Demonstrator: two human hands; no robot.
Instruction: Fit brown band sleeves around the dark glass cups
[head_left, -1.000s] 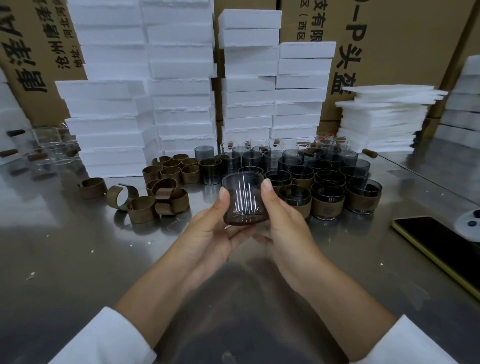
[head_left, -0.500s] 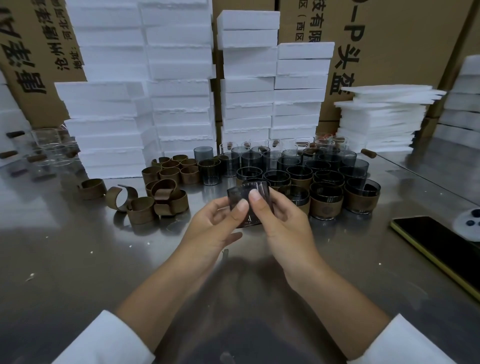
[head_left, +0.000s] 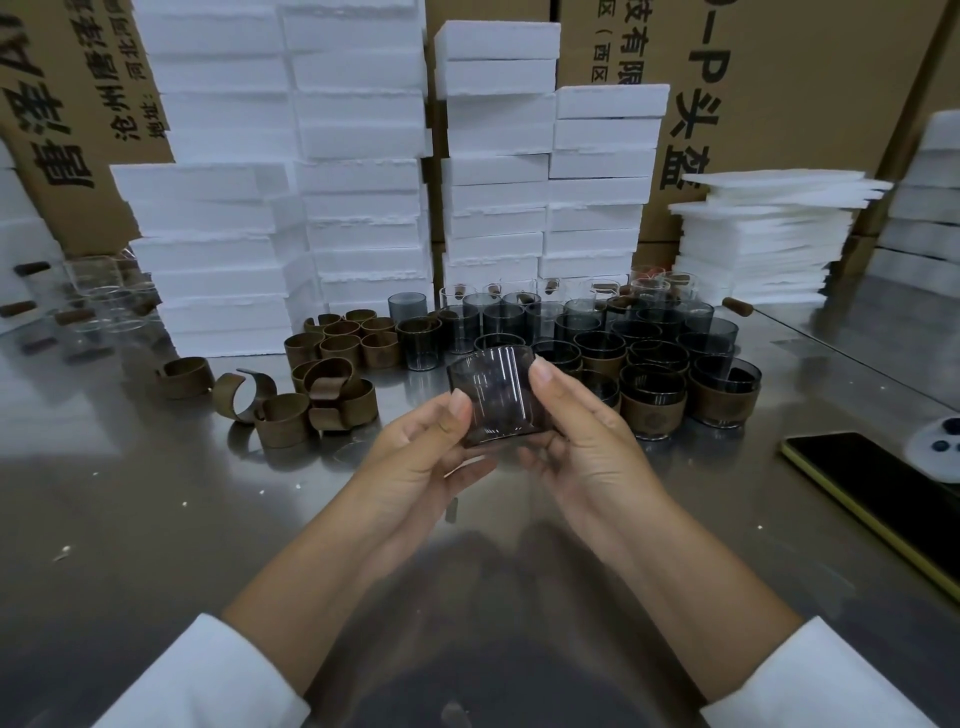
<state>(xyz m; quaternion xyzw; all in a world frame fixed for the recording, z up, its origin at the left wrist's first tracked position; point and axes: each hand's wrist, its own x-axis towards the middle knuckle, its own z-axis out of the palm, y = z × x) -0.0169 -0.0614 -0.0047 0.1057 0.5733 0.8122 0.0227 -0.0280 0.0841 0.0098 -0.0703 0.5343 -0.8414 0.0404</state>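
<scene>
White cuffs (head_left: 208, 675) at the bottom edge, both forearms running up to centre frame over the steel table (head_left: 156, 519).

Left hand (head_left: 415, 457) and right hand (head_left: 582, 441) both hold one dark glass cup (head_left: 493, 395) just above the table at centre. Left thumb is on its near wall, right thumb on its upper right edge, and the other fingers are curled underneath. The cup is bare, with no band on it.

Change: a second ago I had it upright with the rim up. Now it's tipped over, and the hands sit a little lower. The mouth seems to face away, but the glass is too smeared to be sure. I read that as turning it for a check or lining it up for a sleeve, so the fit hasn't started on this one.

No band in either hand. One hand will have to let go to fetch one.

Loose brown bands (head_left: 332, 400) lie left of centre, near the left hand. More bands stand upright (head_left: 343, 338) just behind them. A phone (head_left: 872, 493) is at the right edge.

Banded cups (head_left: 654, 410) are right of centre in the front row, with bare dark cups (head_left: 504, 317) crowded behind.

Far back are white foam blocks (head_left: 363, 182), stacked, then cartons (head_left: 779, 78).
</scene>
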